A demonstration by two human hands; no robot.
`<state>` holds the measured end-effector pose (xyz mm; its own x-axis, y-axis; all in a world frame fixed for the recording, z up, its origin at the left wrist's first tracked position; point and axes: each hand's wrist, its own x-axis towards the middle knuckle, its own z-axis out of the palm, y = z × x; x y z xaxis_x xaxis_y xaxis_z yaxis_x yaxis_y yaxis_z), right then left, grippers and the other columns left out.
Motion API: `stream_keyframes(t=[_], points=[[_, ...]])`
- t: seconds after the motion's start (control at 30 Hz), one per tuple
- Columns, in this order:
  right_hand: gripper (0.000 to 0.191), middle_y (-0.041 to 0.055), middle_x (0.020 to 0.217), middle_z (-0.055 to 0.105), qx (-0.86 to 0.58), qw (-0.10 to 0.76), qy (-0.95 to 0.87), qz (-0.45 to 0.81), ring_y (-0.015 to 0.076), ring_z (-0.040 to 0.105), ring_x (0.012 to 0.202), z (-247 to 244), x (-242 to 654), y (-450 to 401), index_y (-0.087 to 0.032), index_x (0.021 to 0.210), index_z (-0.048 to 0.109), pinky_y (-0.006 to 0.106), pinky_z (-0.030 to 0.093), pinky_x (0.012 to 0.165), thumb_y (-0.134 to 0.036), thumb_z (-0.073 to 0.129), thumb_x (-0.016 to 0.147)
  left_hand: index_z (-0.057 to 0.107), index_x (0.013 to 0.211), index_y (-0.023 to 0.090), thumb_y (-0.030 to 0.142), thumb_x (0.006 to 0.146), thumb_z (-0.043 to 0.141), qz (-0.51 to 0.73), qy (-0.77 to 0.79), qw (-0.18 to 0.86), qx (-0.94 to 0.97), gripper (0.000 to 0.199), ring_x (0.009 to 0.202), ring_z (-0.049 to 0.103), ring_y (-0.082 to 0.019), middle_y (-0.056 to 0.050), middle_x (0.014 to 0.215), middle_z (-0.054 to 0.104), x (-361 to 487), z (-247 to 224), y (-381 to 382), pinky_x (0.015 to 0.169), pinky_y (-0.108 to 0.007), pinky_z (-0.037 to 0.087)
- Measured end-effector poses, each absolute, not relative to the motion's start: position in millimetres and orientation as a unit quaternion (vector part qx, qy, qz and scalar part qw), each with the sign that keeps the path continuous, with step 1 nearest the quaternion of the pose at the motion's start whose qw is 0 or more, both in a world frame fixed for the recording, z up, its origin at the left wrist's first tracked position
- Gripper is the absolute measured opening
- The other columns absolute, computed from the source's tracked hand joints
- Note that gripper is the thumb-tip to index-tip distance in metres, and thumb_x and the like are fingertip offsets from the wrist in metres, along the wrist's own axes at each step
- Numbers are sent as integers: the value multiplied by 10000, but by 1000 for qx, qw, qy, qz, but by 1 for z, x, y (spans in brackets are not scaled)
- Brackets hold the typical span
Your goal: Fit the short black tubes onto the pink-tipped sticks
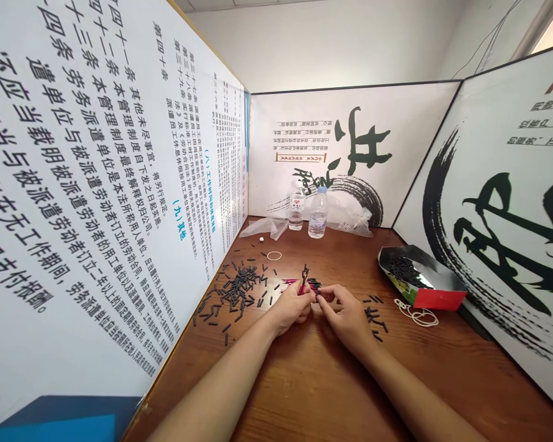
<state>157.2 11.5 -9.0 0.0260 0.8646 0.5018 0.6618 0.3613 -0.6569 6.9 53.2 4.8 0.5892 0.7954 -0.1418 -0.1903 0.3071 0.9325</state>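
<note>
My left hand [292,307] is closed round a few slim dark pink and yellowish sticks [303,281] with black ends, which stand up from the fist. Facing it, my right hand [343,310] pinches thumb against forefinger; a small dark piece [318,293] shows at those fingertips, mostly hidden. Behind the hands lies a row of more pink sticks with dark ends [314,283]. To the left spreads a loose pile of short black tubes [242,285]. Several more black tubes [375,316] lie just right of my right wrist.
At the right stands an open box [440,298] filled with black pieces, with white cord loops [417,314] before it. Two water bottles [317,212] and clear plastic bags [350,215] stand at the back. Printed panels [267,129] wall the wooden table [299,393] on three sides.
</note>
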Motion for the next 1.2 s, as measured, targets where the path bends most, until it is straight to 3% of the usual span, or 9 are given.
stream_keyframes(t=[0.23,0.47,0.57,0.73,0.93,1.2], points=[[186,43,820,610,-556,453,-682,143,180,560,748,-12,157,11,-195,890,580,293,443,676,-350,479,911,333,827,223,310,712,566,295,326,758,482,275,384,188,-15,81,627,419,7,9,52,384,-169,68],[177,42,843,593,-546,441,-701,127,175,550,775,-10,157,9,-192,909,564,307,437,735,-327,450,925,330,834,234,257,682,470,260,322,766,492,208,381,147,-38,103,550,287,7,8,54,391,-163,57],[191,44,874,593,-542,446,-704,113,175,549,791,-10,156,9,-187,1022,558,311,441,749,-313,460,916,331,811,228,252,655,448,250,321,770,491,197,388,114,-37,99,554,266,7,8,55,391,-169,54],[390,53,937,589,-532,457,-706,99,172,545,790,-10,154,8,-184,1276,465,319,456,762,-279,471,897,383,835,213,218,588,442,238,305,781,490,254,399,132,-38,89,568,261,7,11,54,402,-176,55],[385,48,939,583,-536,455,-704,105,168,544,776,-10,155,8,-190,1263,478,316,460,763,-275,476,887,394,768,191,283,710,468,245,308,761,516,131,410,185,-33,73,571,324,9,11,54,415,-178,88],[390,51,948,595,-542,457,-697,107,171,555,775,-11,156,8,-184,1249,482,310,463,744,-256,475,866,369,798,215,442,812,474,242,326,722,560,251,351,260,-47,95,545,316,11,7,50,366,-167,165]])
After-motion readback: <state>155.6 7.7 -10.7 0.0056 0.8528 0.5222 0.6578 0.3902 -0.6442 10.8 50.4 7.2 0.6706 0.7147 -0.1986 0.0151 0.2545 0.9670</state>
